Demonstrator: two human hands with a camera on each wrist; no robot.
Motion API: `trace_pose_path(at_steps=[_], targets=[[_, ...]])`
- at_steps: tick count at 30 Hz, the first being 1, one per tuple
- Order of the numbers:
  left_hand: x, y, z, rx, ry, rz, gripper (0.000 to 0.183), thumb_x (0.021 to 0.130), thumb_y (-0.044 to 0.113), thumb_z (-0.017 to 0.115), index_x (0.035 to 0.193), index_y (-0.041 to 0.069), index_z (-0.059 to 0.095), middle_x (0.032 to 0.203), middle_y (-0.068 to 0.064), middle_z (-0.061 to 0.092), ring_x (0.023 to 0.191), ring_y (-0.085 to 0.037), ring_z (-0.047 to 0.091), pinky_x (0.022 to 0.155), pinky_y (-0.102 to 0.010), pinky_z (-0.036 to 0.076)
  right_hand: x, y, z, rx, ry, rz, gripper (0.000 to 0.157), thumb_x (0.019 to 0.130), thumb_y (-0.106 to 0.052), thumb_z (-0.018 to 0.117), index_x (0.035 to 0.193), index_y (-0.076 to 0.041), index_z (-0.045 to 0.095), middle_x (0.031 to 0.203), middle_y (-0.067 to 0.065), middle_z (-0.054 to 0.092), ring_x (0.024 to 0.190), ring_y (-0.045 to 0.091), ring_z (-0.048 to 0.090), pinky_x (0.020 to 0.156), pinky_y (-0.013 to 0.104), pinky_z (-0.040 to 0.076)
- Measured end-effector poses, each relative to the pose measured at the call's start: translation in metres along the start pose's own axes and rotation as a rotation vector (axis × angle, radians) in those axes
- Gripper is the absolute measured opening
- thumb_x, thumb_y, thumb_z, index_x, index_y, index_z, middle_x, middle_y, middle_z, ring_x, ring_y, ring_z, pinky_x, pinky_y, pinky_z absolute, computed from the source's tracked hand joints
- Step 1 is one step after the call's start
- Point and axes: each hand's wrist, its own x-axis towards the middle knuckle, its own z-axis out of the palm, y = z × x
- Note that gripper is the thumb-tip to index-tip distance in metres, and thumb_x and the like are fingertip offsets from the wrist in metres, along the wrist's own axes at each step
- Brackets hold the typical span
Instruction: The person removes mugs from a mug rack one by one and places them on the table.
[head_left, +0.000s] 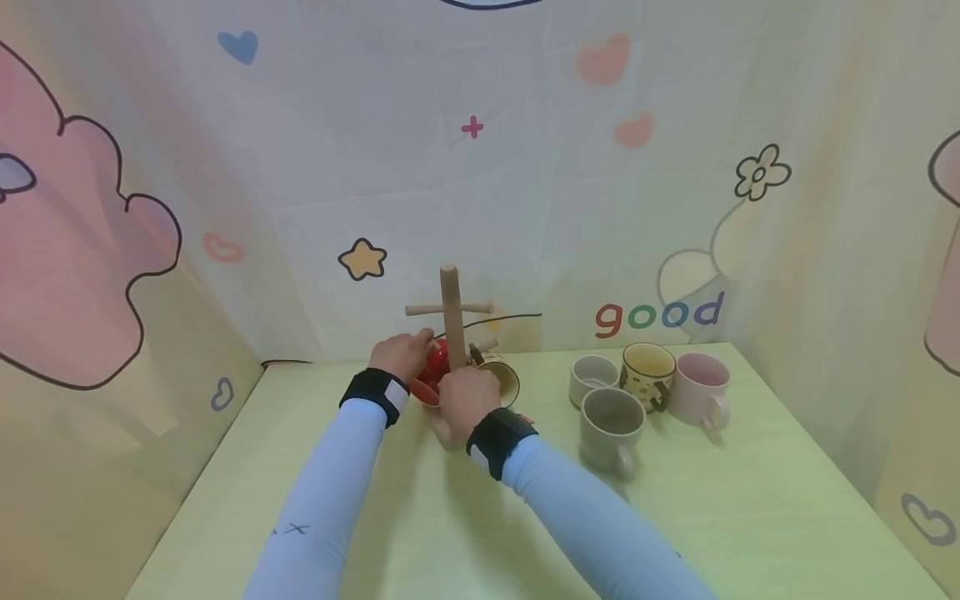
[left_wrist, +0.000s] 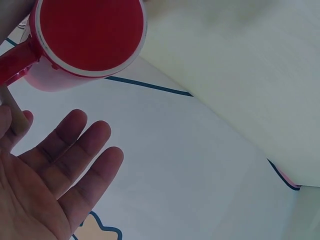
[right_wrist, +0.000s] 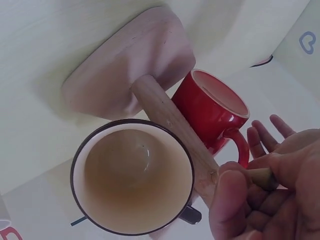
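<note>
A wooden mug tree [head_left: 452, 308] stands at the back of the table, with a post, thin pegs and a pale base [right_wrist: 125, 55]. On its left side hangs a red mug [head_left: 437, 362], its handle by a lower peg [left_wrist: 16, 112]. A cream mug [right_wrist: 132, 180] with dark rim and handle hangs on the right, mouth outward. My left hand [head_left: 401, 357] pinches that lower left peg between thumb and index finger, the other fingers spread. In front of the post, my right hand [head_left: 468, 398] grips the mug tree with curled fingers; its exact hold is partly hidden.
To the right stand a small white mug [head_left: 594, 379], a patterned yellow mug [head_left: 647, 377], a pink mug [head_left: 699, 390] and a grey-beige mug [head_left: 611, 429], close together. A printed curtain [head_left: 420, 167] rises right behind the table [head_left: 420, 533].
</note>
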Motion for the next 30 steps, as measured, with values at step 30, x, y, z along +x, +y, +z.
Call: trace_pose_path(at_steps=[30], targets=[[-0.017, -0.012, 0.005, -0.078, 0.012, -0.065, 0.025, 0.104, 0.023, 0.053, 0.122, 0.006, 0.058, 0.088, -0.012, 0.069, 0.071, -0.025, 0.064, 0.067, -0.037, 0.059, 0.003, 0.016, 0.006, 0.164, 0.115, -0.005, 0.097, 0.069, -0.078, 0.065, 0.139, -0.015, 0.040, 0.084, -0.001, 0.068, 0.061, 0.020, 0.060, 0.062, 0.037, 0.056]])
